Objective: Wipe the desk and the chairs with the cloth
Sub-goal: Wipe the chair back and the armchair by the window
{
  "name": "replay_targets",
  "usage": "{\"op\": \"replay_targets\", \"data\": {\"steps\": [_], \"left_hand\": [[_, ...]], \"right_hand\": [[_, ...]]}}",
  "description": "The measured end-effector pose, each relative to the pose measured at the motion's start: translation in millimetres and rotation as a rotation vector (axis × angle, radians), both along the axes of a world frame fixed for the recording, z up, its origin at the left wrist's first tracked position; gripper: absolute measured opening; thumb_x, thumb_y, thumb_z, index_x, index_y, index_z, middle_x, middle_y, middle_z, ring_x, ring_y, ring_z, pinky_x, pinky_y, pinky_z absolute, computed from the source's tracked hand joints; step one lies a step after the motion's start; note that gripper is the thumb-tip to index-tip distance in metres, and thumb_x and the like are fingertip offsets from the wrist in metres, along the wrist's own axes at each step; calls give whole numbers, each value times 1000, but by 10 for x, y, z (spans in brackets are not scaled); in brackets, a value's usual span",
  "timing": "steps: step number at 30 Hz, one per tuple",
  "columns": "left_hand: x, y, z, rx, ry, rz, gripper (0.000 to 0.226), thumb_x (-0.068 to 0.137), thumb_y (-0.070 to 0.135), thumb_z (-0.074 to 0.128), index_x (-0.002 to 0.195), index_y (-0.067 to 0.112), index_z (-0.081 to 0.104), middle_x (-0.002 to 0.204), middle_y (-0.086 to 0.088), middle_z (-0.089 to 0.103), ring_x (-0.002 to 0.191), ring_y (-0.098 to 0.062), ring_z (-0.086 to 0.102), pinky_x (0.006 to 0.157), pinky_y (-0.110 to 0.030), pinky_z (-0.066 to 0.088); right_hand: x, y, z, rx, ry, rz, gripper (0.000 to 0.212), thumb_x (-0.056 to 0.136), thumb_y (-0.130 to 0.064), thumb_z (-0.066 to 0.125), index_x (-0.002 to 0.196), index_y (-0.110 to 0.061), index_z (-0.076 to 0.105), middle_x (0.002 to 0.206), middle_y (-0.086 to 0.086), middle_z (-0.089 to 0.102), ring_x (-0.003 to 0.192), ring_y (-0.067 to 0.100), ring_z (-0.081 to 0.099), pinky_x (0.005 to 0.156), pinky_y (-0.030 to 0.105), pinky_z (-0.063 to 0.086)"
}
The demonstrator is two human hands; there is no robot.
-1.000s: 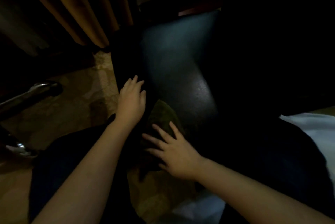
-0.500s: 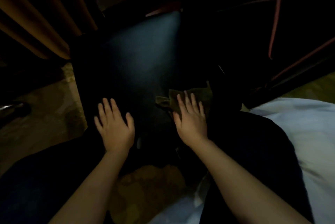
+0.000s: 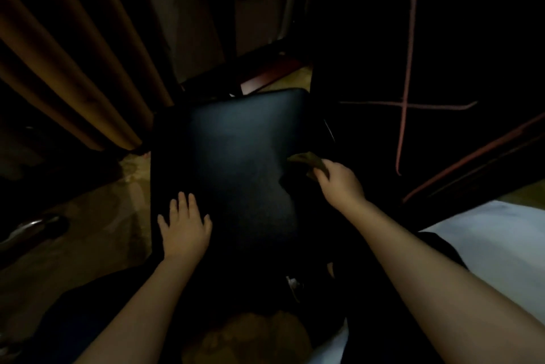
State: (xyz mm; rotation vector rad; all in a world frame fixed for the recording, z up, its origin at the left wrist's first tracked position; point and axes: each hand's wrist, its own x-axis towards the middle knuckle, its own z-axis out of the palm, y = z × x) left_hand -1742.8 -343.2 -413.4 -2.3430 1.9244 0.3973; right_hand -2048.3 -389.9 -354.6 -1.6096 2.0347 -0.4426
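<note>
Gloom hides much of the room, yet both grips show plainly. The right grip [image 3: 339, 183] is clenched on the cloth [image 3: 306, 160], an olive-brown rag bunched between its curled fingers. A loose corner pokes out to the left of the knuckles. Grip and cloth sit at the right edge of the chair seat [image 3: 236, 157], a dark padded cushion with a dull sheen. Whether the cloth actually touches the cushion there is too dim to tell.

The left grip [image 3: 184, 228] is released, lying flat with fingers spread. Its palm presses on the near left corner of the same seat, well apart from the right grip.

Left of and beyond the left grip hangs an orange-brown curtain [image 3: 59, 68] in deep folds, ending just above a patterned carpet [image 3: 103, 216]. A chrome bar [image 3: 32, 228] glints low on the carpet, farther left still. Beyond the seat, a reddish wooden rail [image 3: 271, 74] runs across. To the right of the right grip is a black surface crossed by thin red lines [image 3: 408, 68]. White fabric [image 3: 486, 245] lies beside the right forearm.
</note>
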Motion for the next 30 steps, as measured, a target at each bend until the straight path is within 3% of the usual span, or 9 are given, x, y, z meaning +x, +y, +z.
{"op": "replay_targets", "data": {"steps": [4, 8, 13, 15, 18, 21, 23, 26, 30], "left_hand": [[-147, -213, 521, -92, 248, -70, 64, 92, 29, 58, 148, 7, 34, 153, -15, 35, 140, -32, 35, 113, -47, 32], [-535, -330, 1340, -264, 457, -240, 57, 92, 23, 62, 144, 11, 41, 138, -10, 54, 127, -28, 51, 106, -37, 40], [-1007, -283, 2367, -436, 744, -434, 61, 87, 25, 71, 142, 18, 45, 123, 7, 54, 109, -6, 53, 93, -18, 40], [-1153, -225, 2680, -476, 764, -530, 60, 86, 25, 72, 140, 18, 47, 122, 9, 55, 109, -3, 53, 91, -13, 38], [-1268, -191, 3048, -573, 692, -580, 43, 87, 23, 70, 128, 19, 58, 116, 3, 63, 106, -9, 57, 88, -21, 43], [-1296, -186, 3332, -666, 666, -611, 21, 87, 19, 68, 108, 16, 66, 101, 0, 66, 94, -15, 61, 83, -35, 50], [-1308, -168, 3498, -729, 649, -615, 14, 88, 17, 67, 101, 14, 67, 96, -2, 67, 91, -18, 62, 81, -36, 50], [-1338, -110, 3715, -825, 637, -592, 10, 89, 17, 66, 98, 13, 68, 92, -1, 68, 88, -18, 63, 76, -30, 46], [-1435, -77, 3914, -858, 587, -593, 14, 88, 21, 67, 100, 14, 69, 95, -1, 68, 90, -15, 61, 74, -23, 39]], "right_hand": [[64, 7, 545, -151, -37, 68, 30, 95, -25, 57, 124, -19, 61, 115, 8, 64, 106, 29, 60, 89, 39, 50], [109, 122, 1144, -232, -120, 161, 40, 91, -25, 64, 129, -28, 53, 118, 2, 64, 107, 23, 61, 91, 40, 52], [123, 287, 1933, -383, -179, 304, 52, 87, -19, 70, 131, -29, 45, 120, -1, 63, 109, 18, 61, 93, 40, 52], [102, 357, 2231, -469, -196, 329, 55, 85, -17, 71, 133, -26, 45, 117, -2, 63, 107, 17, 62, 93, 38, 52], [32, 447, 2600, -549, -175, 358, 62, 84, -15, 72, 137, -28, 42, 109, -3, 65, 102, 15, 63, 91, 38, 53], [-123, 529, 2961, -520, 0, 454, 79, 79, -25, 77, 144, -36, 33, 113, 1, 64, 105, 19, 62, 93, 42, 51], [-294, 588, 3265, -512, 277, 506, 88, 74, -46, 77, 147, -39, 28, 120, 1, 63, 111, 22, 57, 97, 43, 47], [-632, 661, 3734, -584, 410, 384, 72, 80, -62, 64, 140, -28, 46, 123, 1, 64, 115, 23, 57, 98, 42, 46], [-1082, 662, 4050, -679, 616, 96, 44, 94, -43, 57, 129, -15, 56, 122, 15, 60, 114, 32, 53, 96, 44, 43]]}}
